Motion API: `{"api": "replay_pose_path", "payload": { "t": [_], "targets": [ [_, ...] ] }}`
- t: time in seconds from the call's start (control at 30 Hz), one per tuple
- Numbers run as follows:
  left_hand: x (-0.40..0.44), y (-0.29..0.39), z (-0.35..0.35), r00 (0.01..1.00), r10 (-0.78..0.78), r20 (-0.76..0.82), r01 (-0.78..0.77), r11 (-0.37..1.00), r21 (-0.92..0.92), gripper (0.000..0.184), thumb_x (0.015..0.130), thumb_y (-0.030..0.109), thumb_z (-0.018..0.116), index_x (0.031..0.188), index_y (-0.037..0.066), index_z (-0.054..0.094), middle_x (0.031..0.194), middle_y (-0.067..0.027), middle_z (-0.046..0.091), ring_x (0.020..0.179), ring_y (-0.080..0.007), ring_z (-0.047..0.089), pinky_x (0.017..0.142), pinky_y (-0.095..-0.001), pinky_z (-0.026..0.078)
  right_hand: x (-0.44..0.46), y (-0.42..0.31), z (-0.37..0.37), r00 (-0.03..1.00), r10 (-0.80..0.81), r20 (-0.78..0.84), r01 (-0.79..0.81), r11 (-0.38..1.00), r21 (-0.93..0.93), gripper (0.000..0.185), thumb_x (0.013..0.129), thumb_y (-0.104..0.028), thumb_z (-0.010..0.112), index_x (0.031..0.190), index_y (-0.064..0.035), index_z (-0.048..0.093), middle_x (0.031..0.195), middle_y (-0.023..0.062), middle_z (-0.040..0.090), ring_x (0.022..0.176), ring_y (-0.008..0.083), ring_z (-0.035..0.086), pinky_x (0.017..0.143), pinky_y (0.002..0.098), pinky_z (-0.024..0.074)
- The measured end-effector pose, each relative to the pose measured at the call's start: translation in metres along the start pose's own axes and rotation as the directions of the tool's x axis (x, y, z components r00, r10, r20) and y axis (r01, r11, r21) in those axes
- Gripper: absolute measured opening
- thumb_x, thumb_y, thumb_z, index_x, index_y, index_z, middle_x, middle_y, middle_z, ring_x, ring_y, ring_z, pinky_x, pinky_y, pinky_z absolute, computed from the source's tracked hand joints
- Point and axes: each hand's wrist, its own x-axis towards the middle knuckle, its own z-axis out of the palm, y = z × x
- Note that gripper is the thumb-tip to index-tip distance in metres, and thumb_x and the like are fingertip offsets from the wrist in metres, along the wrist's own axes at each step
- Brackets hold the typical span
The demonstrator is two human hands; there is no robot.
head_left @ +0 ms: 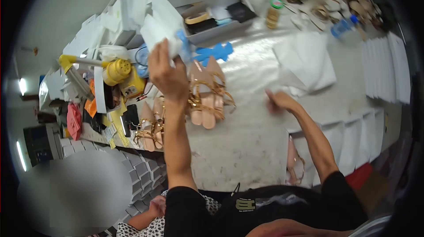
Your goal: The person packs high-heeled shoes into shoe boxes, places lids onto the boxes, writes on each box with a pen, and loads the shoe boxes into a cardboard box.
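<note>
My left hand (168,71) is raised over the left part of the table, its fingers closed on a white sheet (160,31) that looks like tissue paper or thin foam. Just right of that forearm lies a pair of pink pointed sandals with gold straps (205,97). A second similar pair (151,128) is on the forearm's left side. My right hand (282,101) hovers over the table, smeared by motion, and its grip is unclear. Nearest to it is a stack of white sheets (307,62). An open white box (293,139) near my right forearm holds another pink sandal (295,162).
Blue gloves (214,54) and an open box of tape and supplies (221,28) lie at the back. A jar (274,13), a bottle (344,26) and loose shoe parts (316,5) are back right. White boxes line the right. Another person's hand (157,206) shows lower left.
</note>
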Motion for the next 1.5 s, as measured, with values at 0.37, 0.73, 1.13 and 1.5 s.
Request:
{"api": "replay_pose_path", "payload": {
  "t": [0.37,0.73,1.13,1.5],
  "targets": [
    [-0.285,0.170,0.037,0.834,0.208,0.512,0.073,0.877,-0.475,0.051,0.066,-0.011,0.059,0.115,0.005,0.064,0.117,-0.0152,0.058,0.122,-0.0351,0.050,0.112,-0.0542,0.034,0.017,0.032,-0.041,0.909,-0.106,-0.404,0.239,0.925,0.295,0.038,0.088,-0.029,0.067,0.109,0.0033,0.068,0.092,0.0187,0.071,0.075,0.0240,0.068,0.073,0.0377,0.0545],
    [-0.271,0.159,-0.018,0.799,0.169,0.577,0.085,0.918,-0.387,0.061,0.074,0.000,0.060,0.134,0.006,0.053,0.139,-0.0196,0.050,0.136,-0.0380,0.039,0.116,-0.0496,0.028,-0.070,0.054,-0.052,0.439,-0.439,-0.784,0.311,0.893,-0.325,0.033,0.088,-0.017,0.052,0.115,0.0011,0.055,0.097,0.0279,0.066,0.090,0.0459,0.064,0.079,0.0508,0.0495],
    [-0.375,0.324,-0.094,0.700,0.384,0.602,-0.115,0.893,-0.436,0.034,0.086,0.034,0.066,0.110,0.010,0.070,0.134,-0.0179,0.052,0.139,-0.0462,0.027,0.103,-0.0723,0.026,-0.337,0.177,0.123,0.632,-0.369,-0.682,0.112,0.914,-0.391,0.072,0.086,-0.002,0.055,0.150,-0.0004,0.022,0.113,0.0327,0.058,0.095,0.0501,0.061,0.082,0.0521,0.0509],
    [-0.340,0.154,-0.058,0.943,-0.332,0.007,0.332,0.943,0.010,0.054,0.090,0.034,0.061,0.120,-0.009,0.049,0.124,-0.0268,0.050,0.116,-0.0432,0.047,0.105,-0.0510,0.034,-0.278,0.193,0.147,0.900,-0.101,-0.423,-0.128,0.869,-0.478,0.067,0.088,-0.018,0.056,0.144,0.0042,0.029,0.105,0.0341,0.061,0.097,0.0483,0.061,0.081,0.0519,0.0499]
  ]
}}
